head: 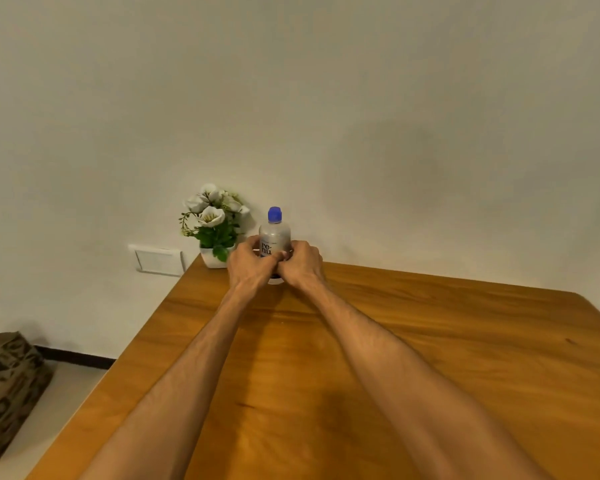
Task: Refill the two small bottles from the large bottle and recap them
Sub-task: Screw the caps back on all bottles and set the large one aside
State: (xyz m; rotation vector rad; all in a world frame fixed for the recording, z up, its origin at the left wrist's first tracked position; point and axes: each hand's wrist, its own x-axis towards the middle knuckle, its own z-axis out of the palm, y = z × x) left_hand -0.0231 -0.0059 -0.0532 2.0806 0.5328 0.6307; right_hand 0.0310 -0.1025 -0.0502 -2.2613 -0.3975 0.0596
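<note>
reaching far over the wooden surface (430,358), both arms stretch toward its back edge, near the wall. the left hand (248,263) and the right hand (302,265) meet there, with the fingers curled inward and the knuckles touching each other. they close around something small and low between them; only a white rim (275,280) shows under the hands, so i cannot tell what it is or which hand holds it. just behind the hands the large bottle (274,235) stands upright on the surface, with its blue cap (274,214) on and dark letters on its label. its lower part is hidden by the fingers. i cannot tell if the hands touch it. left of the bottle, at the corner, a white pot with white flowers (212,223) stands. a switch plate (158,259) is on the wall beside.
</note>
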